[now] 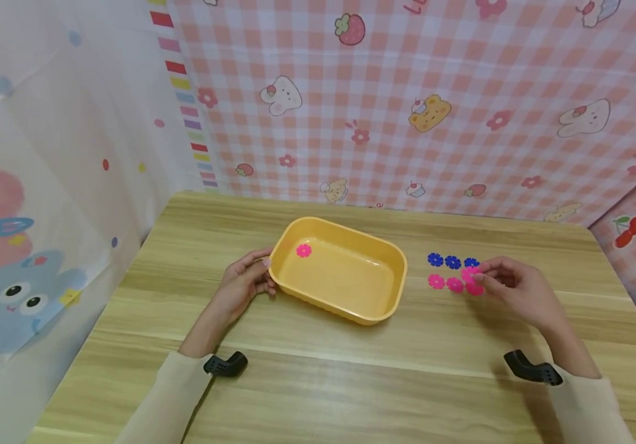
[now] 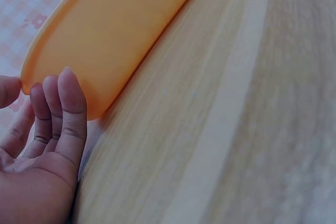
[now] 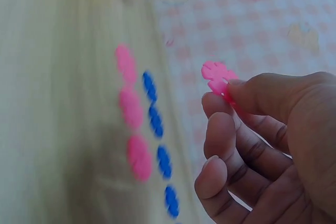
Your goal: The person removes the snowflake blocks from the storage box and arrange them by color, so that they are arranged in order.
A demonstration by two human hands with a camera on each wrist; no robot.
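Observation:
My left hand holds the left end of a yellow plastic basin, thumb at the rim and fingers against its outer wall. One pink flower-shaped plastic piece lies inside the basin near its far left corner. To the right of the basin, my right hand pinches another pink flower-shaped piece between thumb and index finger, raised above the table. Below it lie a row of pink pieces and, behind them, a row of blue flower-shaped pieces, partly covered by the hand.
The wooden table ends at the back against a pink checked cloth. A white printed cloth hangs along the left side. Each wrist carries a black camera mount at the sleeve's cuff.

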